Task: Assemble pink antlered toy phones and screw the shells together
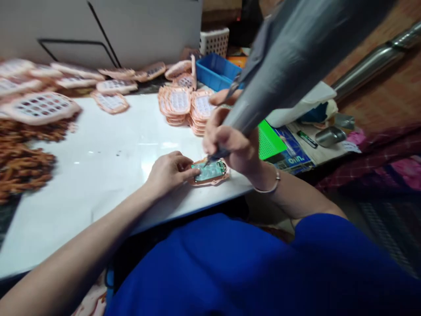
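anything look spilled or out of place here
Loose brown pieces lie heaped over the left edge of the white tabletop, untidy unlike the stacked pink frames. No damage is clear on the green circuit board.

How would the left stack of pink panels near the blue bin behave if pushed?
The left stack would probably slide apart, as its edges sit unevenly. It seems unlikely to topple, being broad and low. Its layers look thin, so each is probably light.

Blue bin before a white perforated basket
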